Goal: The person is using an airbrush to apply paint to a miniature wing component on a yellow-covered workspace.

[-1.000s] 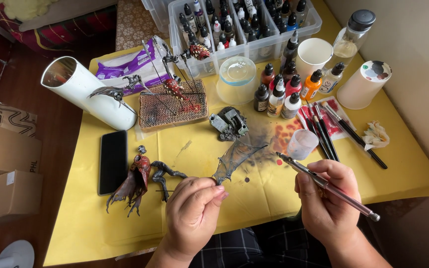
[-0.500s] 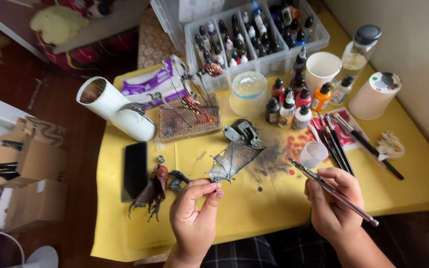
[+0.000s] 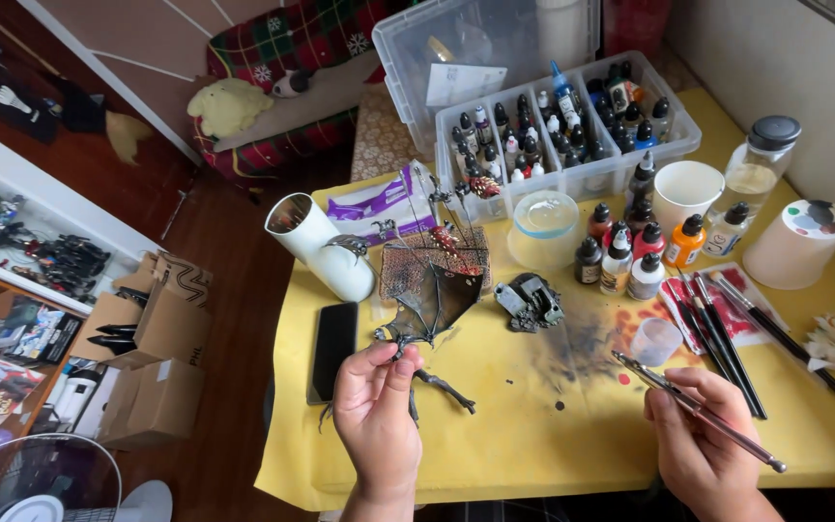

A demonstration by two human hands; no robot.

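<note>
The left hand (image 3: 376, 411) is gripping a dark winged figure (image 3: 434, 300); the right hand (image 3: 703, 447) is holding a brush (image 3: 698, 412). Wing appears painted; red accents seemingly pending.

Landmark: wire mesh stand (image 3: 434, 268) on worktop (image 3: 533, 425). Phone (image 3: 332, 350) lies left of it, paint bottles (image 3: 630, 256) right, bottle bin (image 3: 572, 130) behind.
</note>
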